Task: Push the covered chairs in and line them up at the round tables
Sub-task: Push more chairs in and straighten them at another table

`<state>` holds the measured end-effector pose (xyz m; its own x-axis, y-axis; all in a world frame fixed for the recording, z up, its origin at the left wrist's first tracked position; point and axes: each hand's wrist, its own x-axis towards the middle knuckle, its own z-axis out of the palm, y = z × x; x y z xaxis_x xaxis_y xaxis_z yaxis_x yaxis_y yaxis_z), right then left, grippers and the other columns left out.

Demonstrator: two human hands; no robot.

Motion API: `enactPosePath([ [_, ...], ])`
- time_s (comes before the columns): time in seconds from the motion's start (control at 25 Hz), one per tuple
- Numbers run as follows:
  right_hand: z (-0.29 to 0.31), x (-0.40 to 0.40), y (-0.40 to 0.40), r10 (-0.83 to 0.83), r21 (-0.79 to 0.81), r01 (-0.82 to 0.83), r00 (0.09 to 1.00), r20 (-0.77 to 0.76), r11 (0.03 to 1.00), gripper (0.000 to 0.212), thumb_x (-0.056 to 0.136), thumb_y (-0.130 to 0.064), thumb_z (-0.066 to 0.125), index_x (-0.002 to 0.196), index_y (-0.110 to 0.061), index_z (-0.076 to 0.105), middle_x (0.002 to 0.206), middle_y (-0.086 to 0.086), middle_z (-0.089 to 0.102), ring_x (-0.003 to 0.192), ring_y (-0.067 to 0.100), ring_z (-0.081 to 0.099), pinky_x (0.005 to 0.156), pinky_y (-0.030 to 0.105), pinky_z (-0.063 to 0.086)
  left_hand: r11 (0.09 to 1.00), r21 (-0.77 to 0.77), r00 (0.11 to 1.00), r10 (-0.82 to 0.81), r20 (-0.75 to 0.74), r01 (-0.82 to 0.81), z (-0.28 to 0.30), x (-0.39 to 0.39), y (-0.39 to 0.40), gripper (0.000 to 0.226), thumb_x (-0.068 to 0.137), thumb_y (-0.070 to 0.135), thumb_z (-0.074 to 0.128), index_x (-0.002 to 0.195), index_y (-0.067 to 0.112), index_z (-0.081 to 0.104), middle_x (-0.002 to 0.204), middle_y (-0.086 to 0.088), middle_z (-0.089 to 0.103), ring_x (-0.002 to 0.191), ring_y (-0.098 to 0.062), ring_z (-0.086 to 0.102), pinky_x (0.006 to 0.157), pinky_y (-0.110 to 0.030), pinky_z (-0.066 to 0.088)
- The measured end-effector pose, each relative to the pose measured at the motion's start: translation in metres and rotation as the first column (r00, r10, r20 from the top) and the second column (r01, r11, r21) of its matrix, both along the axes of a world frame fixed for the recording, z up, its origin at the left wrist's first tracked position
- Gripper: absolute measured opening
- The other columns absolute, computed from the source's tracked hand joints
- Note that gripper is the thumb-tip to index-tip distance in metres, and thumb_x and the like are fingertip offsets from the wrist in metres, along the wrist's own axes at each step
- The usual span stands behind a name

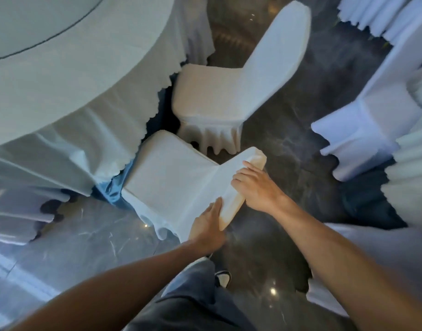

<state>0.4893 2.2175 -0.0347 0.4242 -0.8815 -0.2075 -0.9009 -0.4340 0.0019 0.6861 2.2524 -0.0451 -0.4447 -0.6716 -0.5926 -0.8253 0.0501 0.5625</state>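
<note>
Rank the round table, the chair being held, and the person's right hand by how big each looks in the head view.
1. Round table, though cut off by the frame.
2. Held chair, gripped at its backrest by both hands.
3. Right hand.

Nearness to the camera enlarges the hand, yet it clearly looks smallest.

Round table (62, 75) cut off top-left.

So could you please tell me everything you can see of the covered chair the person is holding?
The covered chair wears a white fabric slipcover with a pleated skirt. It stands upright on the dark marble floor, its seat front against the round table's cloth. The left hand and right hand grip the backrest's top edge.
</note>
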Motion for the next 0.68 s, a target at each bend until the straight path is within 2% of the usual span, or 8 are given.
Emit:
enactPosePath([
  [0.16, -0.004, -0.020, -0.053, 0.077, -0.046, -0.077, 0.997, 0.007, 0.996, 0.025, 0.053, -0.001, 0.070, 0.075, -0.013, 0.066, 0.078, 0.003, 0.065, 0.084, 0.025, 0.063, 0.107, 0.043, 0.041, 0.985, -0.060, 0.987, 0.162, -0.003, -0.162, -0.010, -0.030, -0.038, 0.088, 0.081, 0.013, 0.065, 0.155, 0.032, 0.020, 0.148, 0.002, 0.046, 0.125, -0.026, 0.052, 0.103, -0.036, 0.043],
  [0.28, -0.002, -0.035, -0.103, 0.120, -0.075, -0.120, 0.993, 0.000, 0.990, 0.025, 0.047, 0.001, 0.069, 0.067, -0.012, 0.063, 0.068, 0.004, 0.062, 0.073, 0.026, 0.063, 0.097, 0.042, 0.049, 0.971, -0.043, 0.972, 0.234, -0.013, -0.235, -0.016, -0.049, -0.079, 0.087, 0.080, 0.015, 0.066, 0.153, 0.034, 0.024, 0.145, 0.004, 0.051, 0.123, -0.026, 0.054, 0.102, -0.037, 0.045],
  [0.4, 0.004, -0.042, -0.159, 0.161, -0.023, -0.162, 0.987, -0.023, 0.987, 0.024, 0.047, 0.000, 0.068, 0.068, -0.011, 0.064, 0.067, 0.005, 0.064, 0.070, 0.027, 0.064, 0.088, 0.043, 0.052, 0.949, -0.095, 0.954, 0.299, -0.032, -0.301, -0.013, -0.062, -0.127, 0.088, 0.074, 0.014, 0.067, 0.152, 0.032, 0.031, 0.140, 0.006, 0.055, 0.119, -0.023, 0.058, 0.096, -0.031, 0.045],
  [0.52, 0.005, -0.040, -0.201, 0.170, -0.011, -0.171, 0.983, -0.067, 0.985, 0.021, 0.049, -0.001, 0.066, 0.067, -0.011, 0.064, 0.066, 0.008, 0.065, 0.068, 0.030, 0.063, 0.078, 0.042, 0.052, 0.933, -0.111, 0.939, 0.345, -0.005, -0.343, -0.006, -0.066, -0.164, 0.085, 0.075, 0.009, 0.063, 0.152, 0.030, 0.034, 0.142, 0.003, 0.054, 0.123, -0.023, 0.056, 0.099, -0.028, 0.042],
  [0.68, 0.006, -0.029, -0.246, 0.194, 0.013, -0.193, 0.980, -0.050, 0.981, 0.018, 0.049, -0.003, 0.069, 0.065, -0.010, 0.065, 0.066, 0.009, 0.067, 0.068, 0.032, 0.065, 0.072, 0.041, 0.052, 0.894, -0.148, 0.900, 0.433, 0.044, -0.423, -0.005, -0.062, -0.205, 0.080, 0.078, 0.011, 0.060, 0.150, 0.039, 0.037, 0.130, -0.002, 0.064, 0.113, -0.025, 0.062, 0.092, -0.028, 0.046],
])
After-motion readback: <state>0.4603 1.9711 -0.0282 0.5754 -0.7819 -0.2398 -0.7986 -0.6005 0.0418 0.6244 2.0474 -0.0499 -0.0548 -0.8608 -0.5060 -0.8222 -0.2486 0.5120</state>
